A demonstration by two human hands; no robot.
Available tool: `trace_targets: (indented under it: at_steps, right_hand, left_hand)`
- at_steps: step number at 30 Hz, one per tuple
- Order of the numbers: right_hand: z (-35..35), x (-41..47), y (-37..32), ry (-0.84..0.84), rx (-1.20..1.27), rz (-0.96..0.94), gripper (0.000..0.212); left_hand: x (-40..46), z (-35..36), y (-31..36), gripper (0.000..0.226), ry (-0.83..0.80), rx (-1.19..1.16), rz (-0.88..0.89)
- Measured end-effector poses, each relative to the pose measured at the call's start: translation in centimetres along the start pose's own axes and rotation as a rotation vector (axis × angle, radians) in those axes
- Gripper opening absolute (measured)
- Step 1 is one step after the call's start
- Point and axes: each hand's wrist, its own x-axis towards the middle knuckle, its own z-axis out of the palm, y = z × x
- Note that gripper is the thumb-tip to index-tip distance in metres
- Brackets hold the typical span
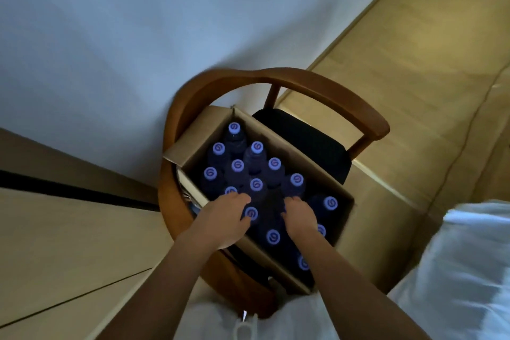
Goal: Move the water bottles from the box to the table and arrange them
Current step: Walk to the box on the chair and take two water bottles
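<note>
An open cardboard box [342, 197] stands on a wooden chair [325, 85] with a black seat. Several dark water bottles with pale caps [256, 147] stand upright inside it. My left hand [223, 219] reaches into the near left part of the box, its fingers bent down over a bottle cap [231, 190] and its thumb beside another cap [251, 213]. My right hand [299, 218] reaches in just to the right, and its fingertips dip into a dark gap between bottles. Whether either hand grips a bottle is hidden in the dark.
A white wall [124, 36] rises behind the chair. Beige panels with a dark gap [69, 229] lie to the left, and a beige floor [414, 63] to the right. White cloth [469, 270] fills the lower right corner.
</note>
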Motion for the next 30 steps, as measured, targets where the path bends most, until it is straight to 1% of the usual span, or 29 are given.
trace_targets:
  at_steps: [2, 5, 7, 10, 12, 14, 16, 17, 18, 20, 21, 22, 23, 24, 25, 27, 28, 30]
  right_hand:
    - [-0.2, 0.1, 0.1, 0.019, -0.005, -0.009, 0.021]
    - [-0.9, -0.5, 0.2, 0.058, 0.013, -0.012, 0.020]
    - [-2.1, -1.5, -0.1, 0.121, 0.053, 0.004, 0.020]
    - [-5.5, -3.8, -1.0, 0.250, 0.177, 0.042, 0.022]
    - [-8.2, -6.0, -2.2, 0.316, 0.207, 0.028, 0.023]
    - [-10.7, -8.4, -3.5, 0.357, 0.212, -0.028, 0.020]
    - [-12.8, -10.9, -4.9, 0.387, 0.223, -0.105, 0.017]
    - [-13.7, -12.1, -5.6, 0.409, 0.223, -0.151, 0.016]
    - [-14.5, -13.1, -6.2, 0.441, 0.229, -0.196, 0.016]
    - [-15.7, -14.4, -7.1, 0.472, 0.318, -0.240, 0.013]
    - [-16.1, -14.5, -7.3, 0.451, 0.430, -0.253, 0.010]
    - [-16.2, -14.3, -7.2, 0.417, 0.592, -0.259, 0.009]
    - [-16.1, -13.5, -6.9, 0.382, 0.772, -0.251, 0.012]
    - [-15.5, -12.2, -6.3, 0.346, 0.902, -0.214, 0.020]
    - [-14.4, -10.5, -5.3, 0.318, 0.937, -0.144, 0.031]
    - [-11.4, -6.7, -3.0, 0.266, 0.812, 0.051, 0.050]
    - [-9.5, -4.8, -1.9, 0.225, 0.734, 0.142, 0.056]
    - [-6.0, -2.0, -0.6, 0.141, 0.640, 0.217, 0.058]
  left_hand:
    - [0.1, 0.1, -0.3, 0.044, 0.010, -0.002, -0.017]
    - [0.0, 0.3, -0.8, 0.045, 0.011, 0.002, -0.016]
    - [0.0, 0.3, -1.1, 0.047, 0.010, 0.003, -0.002]
    - [0.5, 0.5, -1.0, 0.055, 0.015, -0.007, 0.037]
    - [0.8, 0.6, -0.5, 0.069, 0.018, -0.047, 0.083]
    - [1.1, 0.7, 0.3, 0.091, 0.019, -0.134, 0.136]
    - [1.0, 0.5, 1.4, 0.109, 0.050, -0.281, 0.215]
    - [0.8, 0.4, 2.0, 0.111, 0.091, -0.369, 0.258]
    - [0.5, 0.3, 2.4, 0.108, 0.155, -0.451, 0.289]
    - [-0.2, 0.0, 2.6, 0.089, 0.316, -0.533, 0.304]
    - [-0.7, -0.2, 2.5, 0.078, 0.391, -0.548, 0.298]
    - [-1.2, -0.2, 2.1, 0.071, 0.454, -0.586, 0.278]
    - [-1.7, -0.3, 1.7, 0.069, 0.505, -0.660, 0.228]
    - [-2.2, -0.4, 1.2, 0.068, 0.554, -0.757, 0.158]
    - [-2.7, -0.5, 0.6, 0.067, 0.599, -0.845, 0.078]
    - [-3.6, -1.1, -0.5, 0.061, 0.676, -0.933, -0.066]
    - [-4.0, -1.5, -1.0, 0.060, 0.702, -0.952, -0.107]
    - [-4.8, -2.3, -1.8, 0.058, 0.746, -0.973, -0.149]
